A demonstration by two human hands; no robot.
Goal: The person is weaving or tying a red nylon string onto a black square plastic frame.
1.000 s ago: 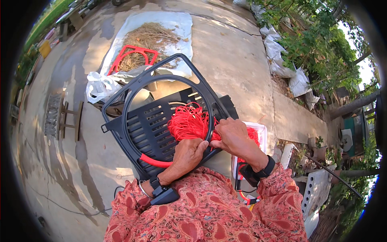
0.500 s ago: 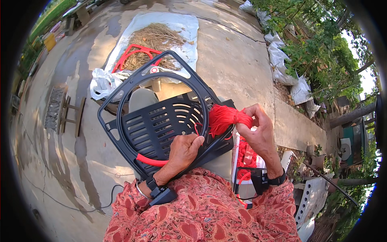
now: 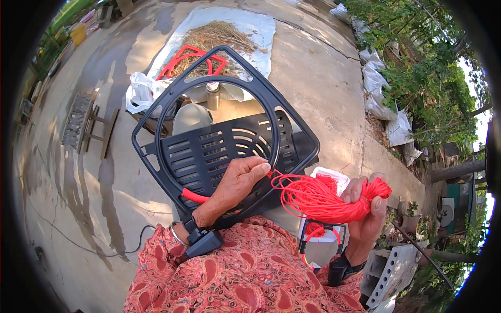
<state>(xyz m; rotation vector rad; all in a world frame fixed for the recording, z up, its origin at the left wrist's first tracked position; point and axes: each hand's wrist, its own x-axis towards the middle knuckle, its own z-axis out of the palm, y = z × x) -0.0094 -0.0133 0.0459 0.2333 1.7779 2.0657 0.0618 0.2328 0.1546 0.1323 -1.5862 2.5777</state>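
Note:
My right hand point(image 3: 362, 206) is closed around a thick bundle of red cord point(image 3: 329, 201), its folded end sticking up past my fingers. Loose strands run from the bundle to my left hand point(image 3: 241, 180), which pinches the rim of a black square frame with a round ring inside point(image 3: 275, 130). A bit of cord shows at those fingertips; how it is fastened there is hidden. Red tubing or wrapping point(image 3: 194, 196) covers a stretch of the ring beside my left wrist. Under the tilted frame, a black slotted panel point(image 3: 227, 138) lies across my lap.
A white container point(image 3: 342, 179) with more red cord stands at my right. Ahead are a steel bottle point(image 3: 213, 96), a white plastic bag point(image 3: 141, 91), a red frame point(image 3: 177, 58) and a pale sheet point(image 3: 263, 57) with dry stalks. White sacks point(image 3: 377, 86) line the right side.
My right hand has moved right and down with the cord bundle, turning it and drawing loose strands out toward my left hand. My left hand stays on the ring.

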